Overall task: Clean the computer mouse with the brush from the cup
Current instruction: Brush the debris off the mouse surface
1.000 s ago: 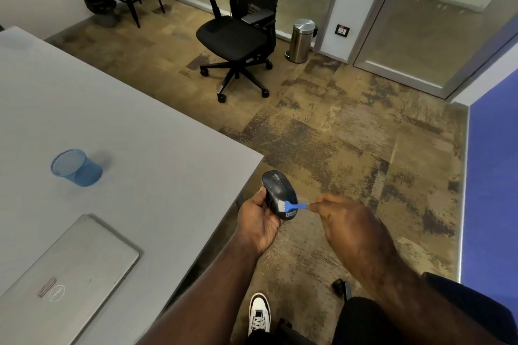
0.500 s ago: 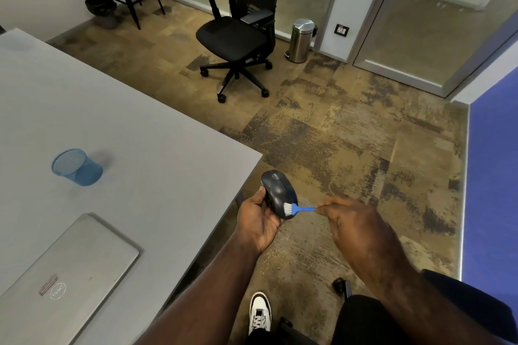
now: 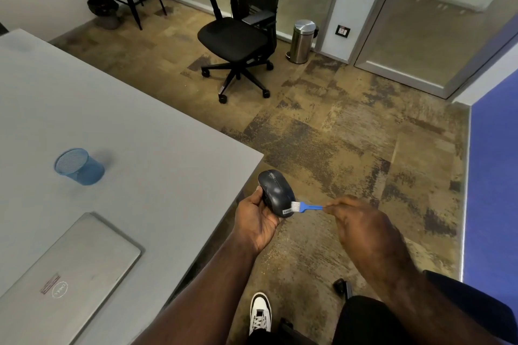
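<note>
Left hand [image 3: 256, 221] gripped mouse [image 3: 276, 193] off the counter [image 3: 157, 148] corner; right hand [image 3: 361, 221] pinched blue brush [image 3: 304, 207], bristles touching mouse's lower right edge; cup [image 3: 79, 166] stood on counter

I have one view only, from a head-worn wide-angle camera looking forward and down. My hands sit close, near centre; the grey table [image 3: 134, 131] fills nine o'clock, and an office chair [image 3: 238, 36] stands far off at twelve o'clock.
</note>
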Action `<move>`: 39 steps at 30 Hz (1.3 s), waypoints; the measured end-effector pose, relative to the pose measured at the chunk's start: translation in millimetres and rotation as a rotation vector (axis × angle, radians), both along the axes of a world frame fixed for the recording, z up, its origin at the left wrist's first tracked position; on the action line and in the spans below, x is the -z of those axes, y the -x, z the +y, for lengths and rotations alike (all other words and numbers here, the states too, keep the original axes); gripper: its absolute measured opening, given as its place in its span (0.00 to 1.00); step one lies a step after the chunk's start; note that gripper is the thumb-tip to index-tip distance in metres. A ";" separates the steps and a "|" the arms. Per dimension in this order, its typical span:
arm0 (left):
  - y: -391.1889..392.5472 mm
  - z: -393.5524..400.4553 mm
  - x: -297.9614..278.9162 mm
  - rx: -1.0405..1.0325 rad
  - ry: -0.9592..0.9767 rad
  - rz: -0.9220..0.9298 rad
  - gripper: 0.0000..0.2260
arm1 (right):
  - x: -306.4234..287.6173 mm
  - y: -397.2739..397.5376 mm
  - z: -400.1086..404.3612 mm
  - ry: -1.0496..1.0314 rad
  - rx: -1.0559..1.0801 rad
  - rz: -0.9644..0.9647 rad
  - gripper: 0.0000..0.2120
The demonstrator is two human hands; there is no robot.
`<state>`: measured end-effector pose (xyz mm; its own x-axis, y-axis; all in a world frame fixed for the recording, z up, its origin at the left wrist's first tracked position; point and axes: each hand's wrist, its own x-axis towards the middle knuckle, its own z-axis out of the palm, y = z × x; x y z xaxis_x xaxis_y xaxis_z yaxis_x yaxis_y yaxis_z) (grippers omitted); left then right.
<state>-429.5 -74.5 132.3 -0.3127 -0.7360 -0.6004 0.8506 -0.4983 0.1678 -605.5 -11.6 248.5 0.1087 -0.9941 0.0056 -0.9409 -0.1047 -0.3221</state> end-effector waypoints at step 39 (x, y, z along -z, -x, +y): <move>-2.0 10.1 -9.9 0.277 0.088 -0.182 0.20 | -12.7 -21.2 -42.2 0.073 -0.003 -0.108 0.08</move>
<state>-427.5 -64.4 142.2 -0.4019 -0.6896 -0.6024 0.6368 -0.6833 0.3572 -584.3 -53.9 261.1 0.1066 -0.9902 0.0900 -0.9009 -0.1345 -0.4126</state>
